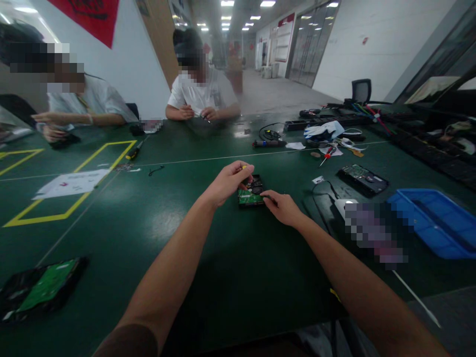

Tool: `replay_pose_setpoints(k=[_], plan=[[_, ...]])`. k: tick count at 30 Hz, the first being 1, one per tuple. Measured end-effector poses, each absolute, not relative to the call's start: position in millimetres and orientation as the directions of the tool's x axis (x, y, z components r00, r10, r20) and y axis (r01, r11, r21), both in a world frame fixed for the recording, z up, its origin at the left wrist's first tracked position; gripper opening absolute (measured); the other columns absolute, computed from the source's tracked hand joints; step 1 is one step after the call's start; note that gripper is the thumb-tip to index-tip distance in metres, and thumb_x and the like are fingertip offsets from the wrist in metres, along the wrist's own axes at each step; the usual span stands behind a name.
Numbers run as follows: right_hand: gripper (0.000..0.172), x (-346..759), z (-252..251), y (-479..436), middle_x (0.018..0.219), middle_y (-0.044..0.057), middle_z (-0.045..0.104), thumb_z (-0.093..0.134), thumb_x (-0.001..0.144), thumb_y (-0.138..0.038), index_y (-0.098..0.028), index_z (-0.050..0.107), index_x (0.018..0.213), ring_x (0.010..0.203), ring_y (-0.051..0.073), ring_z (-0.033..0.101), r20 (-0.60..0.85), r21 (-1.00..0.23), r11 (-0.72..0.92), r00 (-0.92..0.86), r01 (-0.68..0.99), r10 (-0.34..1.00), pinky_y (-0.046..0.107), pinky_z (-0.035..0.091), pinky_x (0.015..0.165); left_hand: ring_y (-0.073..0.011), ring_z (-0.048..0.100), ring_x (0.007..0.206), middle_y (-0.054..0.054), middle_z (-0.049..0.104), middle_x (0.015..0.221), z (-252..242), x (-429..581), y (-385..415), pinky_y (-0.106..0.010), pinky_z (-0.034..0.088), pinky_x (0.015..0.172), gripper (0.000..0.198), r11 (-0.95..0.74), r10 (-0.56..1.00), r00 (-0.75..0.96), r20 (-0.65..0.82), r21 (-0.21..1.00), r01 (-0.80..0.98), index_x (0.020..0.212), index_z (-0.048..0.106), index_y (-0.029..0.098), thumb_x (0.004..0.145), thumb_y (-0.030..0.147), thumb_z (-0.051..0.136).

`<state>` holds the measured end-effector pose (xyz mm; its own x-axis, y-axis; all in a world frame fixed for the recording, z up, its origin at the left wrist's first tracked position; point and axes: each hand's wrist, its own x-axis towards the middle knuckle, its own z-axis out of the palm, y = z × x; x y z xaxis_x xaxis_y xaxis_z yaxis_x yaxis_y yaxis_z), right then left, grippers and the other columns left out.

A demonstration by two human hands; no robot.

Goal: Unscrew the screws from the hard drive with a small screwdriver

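A hard drive (250,199) with a green circuit board lies on the dark green table in front of me. Above its left side is my left hand (231,182), fingers closed around a small yellow-topped tool (244,169); most of it is hidden by the fingers, so its exact kind does not show. From the right, my right hand (283,208) reaches to the drive's edge, with thumb and fingertips bent together against it.
A second hard drive (362,179) and a blue tray (439,223) are at right. Another drive with a green board (44,287) lies near left. Farther back are a red screwdriver (327,156), a yellow-black screwdriver (134,150) and a paper sheet (72,183). Two people sit opposite.
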<state>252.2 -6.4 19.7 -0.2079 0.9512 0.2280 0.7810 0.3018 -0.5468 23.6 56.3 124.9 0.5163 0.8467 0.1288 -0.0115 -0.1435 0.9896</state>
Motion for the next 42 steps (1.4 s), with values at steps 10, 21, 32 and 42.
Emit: replay_pose_setpoints(k=[10,21,32,42], plan=[[0.033,251.1,22.5,-7.4,0.080,0.000,0.069,0.049,0.104,-0.036,-0.027,0.065,0.131,0.063,0.015,0.057,0.223,-0.545,0.299,-0.209,0.783,0.952,0.027,0.035,0.061,-0.0168,0.060,0.086,-0.008,0.070,0.104,130.0,17.0,57.2,-0.026,0.048,0.064,0.035,-0.240,0.839,0.520,0.162,0.967,0.085,0.103,0.076,0.018,0.092,0.049,0.063],[0.032,251.0,21.7,-7.4,0.081,0.000,0.069,0.049,0.105,-0.038,-0.027,0.065,0.130,0.062,0.015,0.057,0.233,-0.543,0.300,-0.202,0.785,0.951,0.027,0.035,0.061,-0.0186,0.065,0.085,-0.008,0.070,0.091,132.4,21.3,52.9,-0.026,0.049,0.061,0.019,-0.068,0.859,0.506,0.077,0.997,-0.037,0.100,0.060,0.019,0.093,0.037,0.062],[0.032,250.9,21.9,-7.1,0.082,0.001,0.070,0.049,0.104,-0.037,-0.026,0.066,0.129,0.063,0.015,0.058,0.230,-0.554,0.298,-0.201,0.777,0.952,0.027,0.036,0.061,-0.0189,0.061,0.088,-0.009,0.067,0.099,131.1,17.9,57.6,-0.026,0.048,0.059,0.025,-0.114,0.846,0.519,0.122,0.992,-0.047,0.097,0.074,0.017,0.093,0.034,0.056],[0.032,250.4,23.1,-7.6,0.081,0.000,0.069,0.049,0.105,-0.038,-0.027,0.065,0.130,0.063,0.015,0.057,0.219,-0.546,0.291,-0.202,0.785,0.955,0.027,0.035,0.061,-0.0145,0.059,0.077,-0.005,0.065,0.087,126.6,21.2,57.1,-0.024,0.045,0.059,0.024,-0.142,0.837,0.524,0.156,0.988,-0.066,0.095,0.066,0.019,0.092,0.043,0.065]])
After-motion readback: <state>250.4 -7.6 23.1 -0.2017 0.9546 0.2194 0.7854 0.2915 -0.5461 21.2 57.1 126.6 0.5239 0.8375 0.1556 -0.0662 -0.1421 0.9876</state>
